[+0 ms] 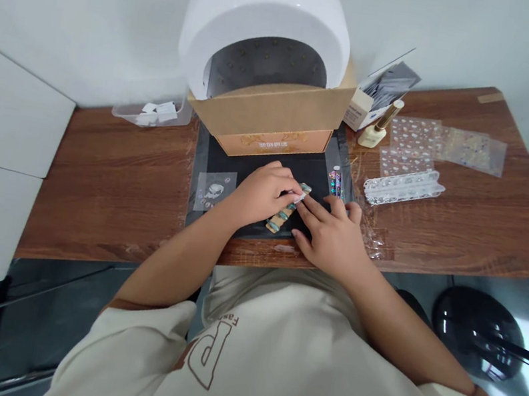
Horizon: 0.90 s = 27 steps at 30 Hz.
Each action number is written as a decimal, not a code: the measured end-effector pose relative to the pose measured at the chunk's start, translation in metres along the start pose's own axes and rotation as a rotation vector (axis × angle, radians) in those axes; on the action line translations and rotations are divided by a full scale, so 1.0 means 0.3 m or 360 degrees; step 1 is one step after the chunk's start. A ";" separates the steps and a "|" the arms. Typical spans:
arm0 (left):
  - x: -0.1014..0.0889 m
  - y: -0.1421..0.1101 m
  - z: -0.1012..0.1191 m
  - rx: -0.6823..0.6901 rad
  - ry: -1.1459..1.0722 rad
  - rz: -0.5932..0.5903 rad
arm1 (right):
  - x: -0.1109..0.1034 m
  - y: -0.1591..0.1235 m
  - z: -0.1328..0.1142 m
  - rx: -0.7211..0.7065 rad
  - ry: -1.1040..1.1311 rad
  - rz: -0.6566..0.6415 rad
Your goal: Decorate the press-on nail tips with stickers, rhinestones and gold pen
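A narrow tan strip (274, 225) carrying several blue-green false nails (284, 215) lies at a slant on the black mat (239, 226). At its upper part, my left hand (265, 191) is closed in a pinch on a small white wipe (299, 198), pressed against the nails. My right hand (334, 233) rests on the mat just right of the strip. Its fingers are apart, and the index fingertip touches the strip near the wipe. My fingers partly hide the nails beneath them.
A white nail lamp (271, 6) stands behind an orange-brown box (278, 116). Left are a clear tray (121, 112) of white pieces and a small clear sheet (201, 187). Right are a polish bottle (374, 135), sticker sheets (414, 138) and a clear rhinestone case (404, 189).
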<state>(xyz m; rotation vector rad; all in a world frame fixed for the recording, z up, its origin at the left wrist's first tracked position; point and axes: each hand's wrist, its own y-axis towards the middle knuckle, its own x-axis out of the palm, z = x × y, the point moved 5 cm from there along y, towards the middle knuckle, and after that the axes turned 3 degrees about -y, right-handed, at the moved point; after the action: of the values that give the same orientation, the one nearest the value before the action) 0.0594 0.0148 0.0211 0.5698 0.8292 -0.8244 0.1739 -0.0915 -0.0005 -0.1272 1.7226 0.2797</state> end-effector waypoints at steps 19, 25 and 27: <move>-0.022 -0.005 -0.020 0.0017 0.0156 -0.0017 | 0.004 0.011 -0.023 0.0007 -0.0040 -0.0085; -0.041 -0.016 -0.047 -0.0004 0.0159 -0.0012 | 0.006 0.011 -0.024 -0.0004 -0.0077 -0.0082; -0.055 -0.018 -0.045 -0.0013 0.0125 0.0048 | 0.009 0.010 -0.024 -0.0008 -0.0084 -0.0085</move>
<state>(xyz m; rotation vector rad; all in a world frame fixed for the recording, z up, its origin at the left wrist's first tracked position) 0.0426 0.0280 0.0263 0.6093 0.8937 -0.7747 0.1658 -0.0904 -0.0017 -0.1682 1.6639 0.2460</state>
